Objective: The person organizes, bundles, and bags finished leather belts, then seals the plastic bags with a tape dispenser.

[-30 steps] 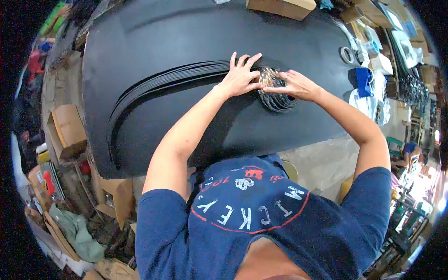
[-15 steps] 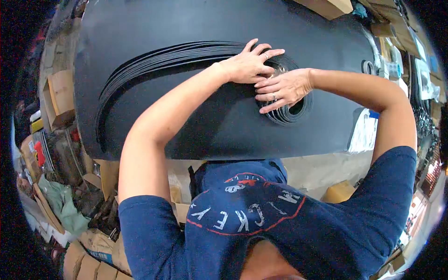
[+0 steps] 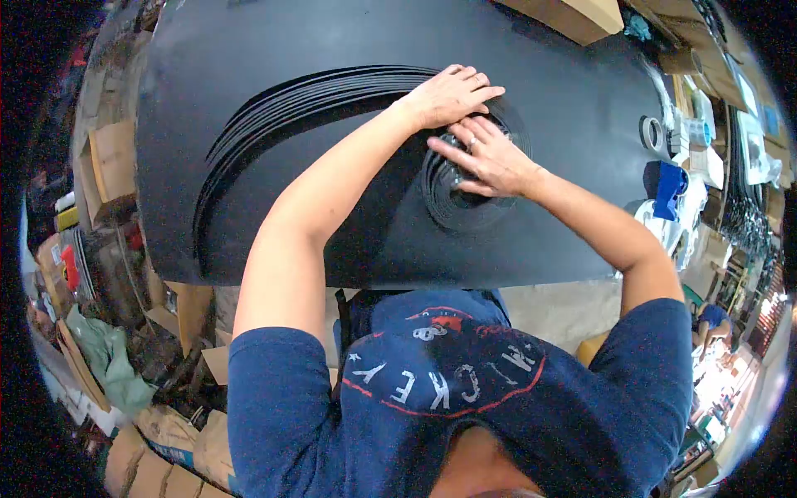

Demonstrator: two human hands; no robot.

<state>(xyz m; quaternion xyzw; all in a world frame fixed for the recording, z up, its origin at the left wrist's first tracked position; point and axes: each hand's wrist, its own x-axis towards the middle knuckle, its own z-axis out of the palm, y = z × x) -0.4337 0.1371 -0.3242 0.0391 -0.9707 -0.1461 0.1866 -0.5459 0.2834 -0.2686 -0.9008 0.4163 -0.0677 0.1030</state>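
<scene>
A bundle of long black flat strips [image 3: 290, 98] curves across the dark table and winds into a coil [image 3: 457, 207] at its right end. My left hand [image 3: 455, 95] lies over the bundle where it enters the coil, its fingers bent round the strips. Just below and to the right, my right hand [image 3: 490, 162] grips the upper part of the coil, fingers reaching over the wound layers toward its centre. The two hands nearly touch. Some right fingertips are blurred, and the undersides of both hands are hidden.
The dark table top [image 3: 332, 241] carries a tape roll [image 3: 651, 133] and a blue tape dispenser [image 3: 669, 191] at its right side. A cardboard box [image 3: 573, 18] sits at the far edge. More cardboard [image 3: 110, 170] stands on the left. Another person [image 3: 712, 325] is at the far right.
The coil has shifted left, and the strips' loose left end has moved right. My right hand has turned and moved up the coil. My left hand has moved slightly.
</scene>
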